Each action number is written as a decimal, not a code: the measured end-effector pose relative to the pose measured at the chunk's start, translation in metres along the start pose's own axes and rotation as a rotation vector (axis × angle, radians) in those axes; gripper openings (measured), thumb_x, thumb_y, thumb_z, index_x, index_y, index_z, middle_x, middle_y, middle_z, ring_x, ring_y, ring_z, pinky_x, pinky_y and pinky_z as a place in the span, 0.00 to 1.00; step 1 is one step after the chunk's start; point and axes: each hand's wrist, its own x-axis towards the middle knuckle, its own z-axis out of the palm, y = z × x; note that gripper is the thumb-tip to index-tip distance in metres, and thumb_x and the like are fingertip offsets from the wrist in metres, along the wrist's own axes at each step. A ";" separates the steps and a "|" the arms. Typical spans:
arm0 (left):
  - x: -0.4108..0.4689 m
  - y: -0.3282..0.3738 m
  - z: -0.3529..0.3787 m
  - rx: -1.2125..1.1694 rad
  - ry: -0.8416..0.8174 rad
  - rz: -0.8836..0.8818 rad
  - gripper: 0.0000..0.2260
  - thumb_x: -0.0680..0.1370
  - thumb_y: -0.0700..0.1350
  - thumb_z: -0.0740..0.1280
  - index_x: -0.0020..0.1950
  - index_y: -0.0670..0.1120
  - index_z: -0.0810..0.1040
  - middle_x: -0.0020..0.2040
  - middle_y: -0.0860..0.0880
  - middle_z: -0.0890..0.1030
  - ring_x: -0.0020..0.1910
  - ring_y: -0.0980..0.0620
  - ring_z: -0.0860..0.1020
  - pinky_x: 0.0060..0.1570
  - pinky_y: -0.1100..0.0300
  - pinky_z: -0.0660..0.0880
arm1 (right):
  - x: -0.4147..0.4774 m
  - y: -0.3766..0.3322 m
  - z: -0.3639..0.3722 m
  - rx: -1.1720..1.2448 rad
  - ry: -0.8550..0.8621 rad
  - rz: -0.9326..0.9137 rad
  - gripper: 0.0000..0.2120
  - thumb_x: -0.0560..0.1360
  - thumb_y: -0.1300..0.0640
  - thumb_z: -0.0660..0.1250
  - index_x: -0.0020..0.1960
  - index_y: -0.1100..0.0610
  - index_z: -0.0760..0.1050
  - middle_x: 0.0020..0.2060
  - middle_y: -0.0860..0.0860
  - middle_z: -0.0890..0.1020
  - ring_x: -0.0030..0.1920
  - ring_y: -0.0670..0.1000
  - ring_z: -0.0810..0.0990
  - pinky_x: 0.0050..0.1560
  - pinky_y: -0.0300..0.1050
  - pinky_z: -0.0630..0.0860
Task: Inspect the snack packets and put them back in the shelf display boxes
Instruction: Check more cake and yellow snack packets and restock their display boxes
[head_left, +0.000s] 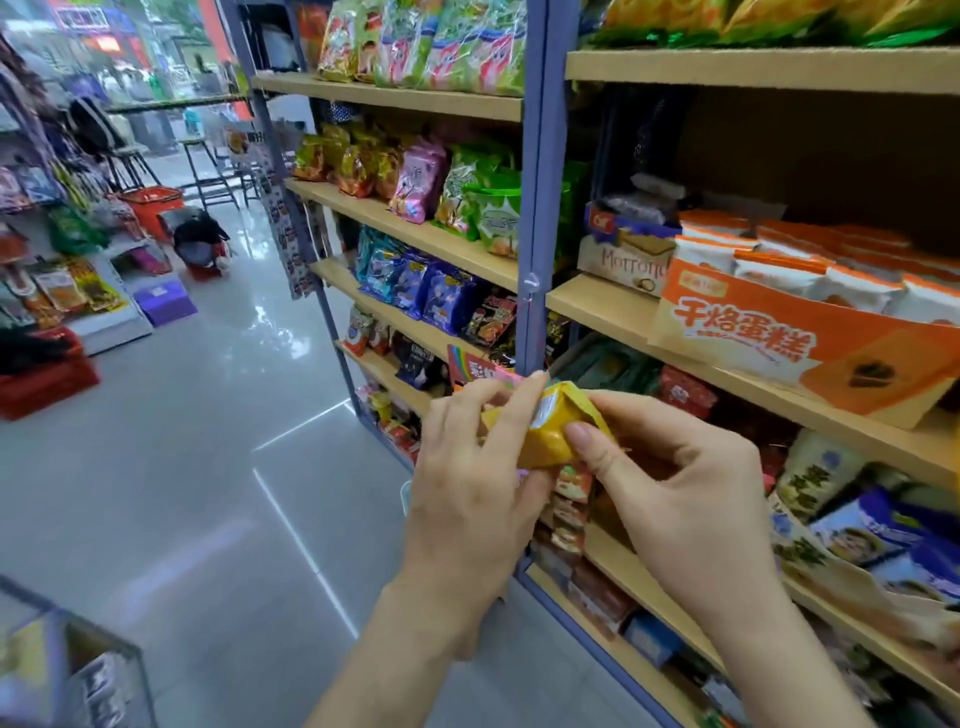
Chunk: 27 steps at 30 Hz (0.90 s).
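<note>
Two bare hands gripped a small yellow foil snack packet (553, 434) in mid-air before a shop's wooden shelves, the left hand (470, 478) pinching its near end with fingers on top, the right hand (680, 486) pressing its thumb on the wrapper's front and curling fingers behind. Much of the packet lay hidden under the fingers, and its printed label was too small to read. A strip of pink wrapper (506, 375) showed above the left fingers; whether it belonged to a second packet could not be told.

To the right, an orange and cream cardboard display box (795, 345) sat on a pale wooden shelf board (597, 304), holding a row of white packets with orange tops (779, 267); its far end ran out of view. Behind it stood a white and blue biscuit box (621, 257), partly masked. Below, a beige open carton (852, 582) held blue and white pouches (862, 532), cut off at the picture's edge.

A blue metal upright (535, 208) divided the shelving. Beyond, green, pink and blue bags lined further shelves, blurred with distance, and a red shopping basket (153, 205) stood on the glossy grey tiled floor (208, 441).
</note>
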 end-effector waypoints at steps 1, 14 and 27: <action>-0.001 -0.003 -0.001 -0.016 -0.001 -0.020 0.26 0.73 0.46 0.71 0.71 0.47 0.73 0.59 0.49 0.71 0.56 0.52 0.71 0.57 0.66 0.67 | 0.001 0.002 0.007 -0.018 0.011 -0.025 0.12 0.72 0.55 0.71 0.56 0.49 0.82 0.46 0.38 0.84 0.49 0.38 0.82 0.46 0.29 0.77; -0.001 -0.041 0.041 -0.141 0.045 -0.323 0.19 0.68 0.56 0.67 0.57 0.54 0.71 0.53 0.53 0.77 0.48 0.56 0.75 0.42 0.57 0.76 | 0.031 0.072 0.054 0.623 -0.456 0.757 0.28 0.63 0.49 0.76 0.63 0.48 0.76 0.50 0.47 0.86 0.50 0.46 0.85 0.49 0.42 0.80; -0.011 -0.082 0.083 -0.791 -0.020 -0.955 0.22 0.71 0.33 0.74 0.61 0.49 0.77 0.52 0.54 0.85 0.50 0.57 0.83 0.49 0.66 0.77 | 0.080 0.163 0.102 0.660 -0.613 0.744 0.34 0.66 0.67 0.77 0.69 0.51 0.72 0.55 0.53 0.85 0.56 0.53 0.83 0.57 0.47 0.79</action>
